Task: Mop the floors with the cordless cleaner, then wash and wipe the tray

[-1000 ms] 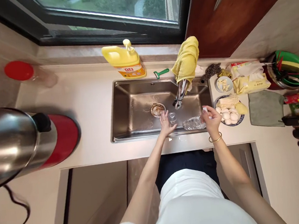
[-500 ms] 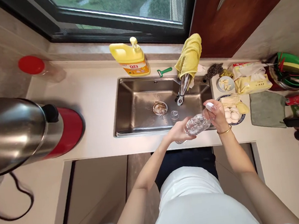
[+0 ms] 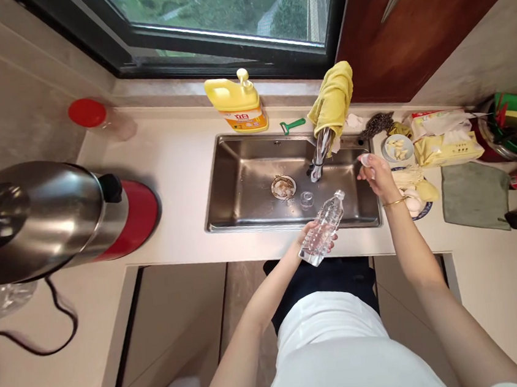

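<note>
A clear plastic bottle (image 3: pixel 320 230) with some clear liquid low inside is in my left hand (image 3: pixel 309 232), whose fingers wrap round its lower half. The bottle leans with its neck up and to the right, over the front edge of the sink (image 3: pixel 262 226). Apart from it, to the right, my right hand (image 3: pixel 379 177) is raised at the sink's right rim with fingers curled together. A small whitish thing shows at its fingertips, too small to make out. In the sink lie a little clear cup-like piece (image 3: pixel 306 199) and food scraps (image 3: pixel 283 186) over the drain.
A yellow cloth (image 3: pixel 332 99) wraps the faucet (image 3: pixel 318 156). Behind the sink are a yellow detergent jug (image 3: pixel 240 106) and a green peeler (image 3: pixel 292 126). On the right sit a small bowl (image 3: pixel 398 148) and a plate of mushrooms (image 3: pixel 414 202). A large steel appliance (image 3: pixel 53 221) stands left.
My right hand has come away from the bottle's neck and moved right and slightly up. My left hand has lowered the bottle toward me and tipped it more upright. The view has shifted slightly.
</note>
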Motion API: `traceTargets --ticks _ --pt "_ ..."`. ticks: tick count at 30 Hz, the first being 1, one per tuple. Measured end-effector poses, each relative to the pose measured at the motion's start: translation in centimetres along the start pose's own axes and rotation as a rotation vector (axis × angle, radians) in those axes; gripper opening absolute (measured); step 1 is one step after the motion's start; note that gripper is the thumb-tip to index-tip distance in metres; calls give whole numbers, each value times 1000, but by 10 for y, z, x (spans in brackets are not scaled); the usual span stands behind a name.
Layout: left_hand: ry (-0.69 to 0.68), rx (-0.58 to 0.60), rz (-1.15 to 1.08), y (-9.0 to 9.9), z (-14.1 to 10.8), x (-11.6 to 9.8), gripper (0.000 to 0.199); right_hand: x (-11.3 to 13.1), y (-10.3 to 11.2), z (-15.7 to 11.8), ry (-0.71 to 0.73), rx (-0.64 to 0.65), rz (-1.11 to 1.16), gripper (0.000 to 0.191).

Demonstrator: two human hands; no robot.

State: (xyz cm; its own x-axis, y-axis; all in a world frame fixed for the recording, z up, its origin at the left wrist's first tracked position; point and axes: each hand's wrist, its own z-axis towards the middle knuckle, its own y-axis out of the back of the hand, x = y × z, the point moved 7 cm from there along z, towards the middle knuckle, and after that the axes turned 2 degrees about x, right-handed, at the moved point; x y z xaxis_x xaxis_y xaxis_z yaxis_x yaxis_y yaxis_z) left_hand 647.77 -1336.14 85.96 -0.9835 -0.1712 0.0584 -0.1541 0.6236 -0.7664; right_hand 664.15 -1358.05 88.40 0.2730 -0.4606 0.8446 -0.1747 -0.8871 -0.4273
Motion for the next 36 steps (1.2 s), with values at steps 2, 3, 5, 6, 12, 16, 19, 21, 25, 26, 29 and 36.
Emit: traceTargets --ticks 2,3,5,6,12,16,19,21,25,26,29,36 --pt "-58 -50 -71 8 6 0 49 -26 4 1 -101 -14 -86 43" --pt "-87 -82 -101 12 10 0 48 -41 4 0 -147 -17 -120 43" --pt "-149 -151 -163 18 16 -1 46 -71 1 -3 -224 5 -175 42" --pt "-174 -182 -197 22 18 -1 44 -86 -2 -4 -253 23 -200 40" --pt "-286 -325 -386 43 16 -1 42 -146 -35 6 -338 166 -527 17" --pt "-417 -455 -483 55 -3 -4 37 -154 -76 17 -205 354 -885 28" --pt "-485 -495 -562 56 -19 -7 37 -161 -105 18 -115 463 -1099 52" --pt "-492 -497 -600 53 -28 -8 41 -170 -120 17 -104 519 -1213 60" --pt "-534 -507 -651 47 -44 -12 42 -187 -139 16 -69 558 -1342 43" --pt "-555 -515 -661 46 -49 -14 42 -190 -142 17 -58 543 -1360 41" --pt "-586 -538 -677 40 -63 -18 43 -194 -139 17 -34 457 -1357 36" --pt "-652 -503 -708 14 -82 -38 46 -179 -66 7 -34 6 -978 34"
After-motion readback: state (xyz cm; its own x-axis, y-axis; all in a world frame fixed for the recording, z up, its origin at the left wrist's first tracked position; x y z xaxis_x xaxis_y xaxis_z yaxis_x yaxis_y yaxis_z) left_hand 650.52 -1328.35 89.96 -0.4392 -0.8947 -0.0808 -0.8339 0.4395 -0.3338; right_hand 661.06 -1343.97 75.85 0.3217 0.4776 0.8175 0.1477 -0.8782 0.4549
